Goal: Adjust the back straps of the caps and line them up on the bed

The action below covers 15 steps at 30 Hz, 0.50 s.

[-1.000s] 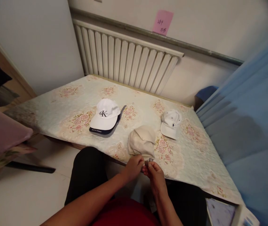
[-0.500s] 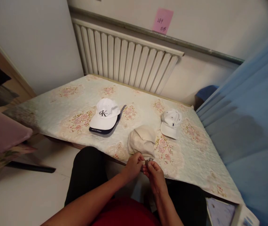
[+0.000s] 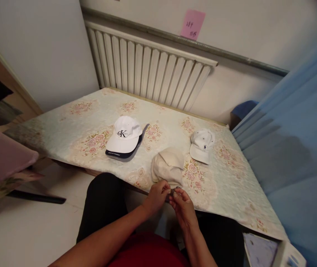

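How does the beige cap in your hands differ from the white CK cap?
The beige cap is plain cream and slumped at the table's near edge, both hands pinching its back strap; the CK cap is bright white, lettered, keeps its shape and lies untouched farther left on a dark cap. Both rest on the floral cover.

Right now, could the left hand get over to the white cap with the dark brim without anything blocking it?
Probably yes. The left hand is pinching the back strap of the beige cap together with the right hand. The white cap with the dark brim lies up and to its left, with only bare floral tablecloth between.
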Available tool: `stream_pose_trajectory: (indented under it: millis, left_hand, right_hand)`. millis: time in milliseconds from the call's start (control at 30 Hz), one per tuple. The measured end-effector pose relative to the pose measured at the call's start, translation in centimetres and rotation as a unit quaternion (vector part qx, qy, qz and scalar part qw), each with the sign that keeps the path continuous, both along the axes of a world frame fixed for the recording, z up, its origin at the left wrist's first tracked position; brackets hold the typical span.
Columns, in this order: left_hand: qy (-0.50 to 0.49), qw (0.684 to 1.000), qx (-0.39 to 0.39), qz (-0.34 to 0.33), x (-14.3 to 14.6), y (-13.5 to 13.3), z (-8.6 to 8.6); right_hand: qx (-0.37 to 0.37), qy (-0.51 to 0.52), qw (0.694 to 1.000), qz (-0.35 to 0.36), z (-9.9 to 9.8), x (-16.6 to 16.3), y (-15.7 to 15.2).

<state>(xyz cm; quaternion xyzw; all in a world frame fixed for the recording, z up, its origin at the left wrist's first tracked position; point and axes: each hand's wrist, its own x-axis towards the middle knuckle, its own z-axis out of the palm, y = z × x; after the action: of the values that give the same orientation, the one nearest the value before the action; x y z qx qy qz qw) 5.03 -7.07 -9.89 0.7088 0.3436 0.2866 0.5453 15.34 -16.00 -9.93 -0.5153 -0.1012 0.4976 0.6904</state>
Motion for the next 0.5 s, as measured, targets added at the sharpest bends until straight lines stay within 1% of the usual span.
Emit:
stream_pose_trajectory:
  millis: [133, 233, 500]
  left_hand:
    - [-0.006, 0.999, -0.047, -0.003, -0.01, 0.06, 0.25]
    - [-0.013, 0.998, -0.064, -0.007, -0.09, 0.09, 0.33]
    - [-0.005, 0.998, -0.056, -0.016, -0.13, 0.13, 0.17]
  right_hand:
    - [0.016, 0.023, 1.0, 0.003, 0.07, -0.21, -0.04]
    - [0.017, 0.027, 1.0, 0.001, 0.19, -0.33, -0.07]
    - [-0.008, 0.003, 1.0, 0.018, 0.91, -0.33, -0.13]
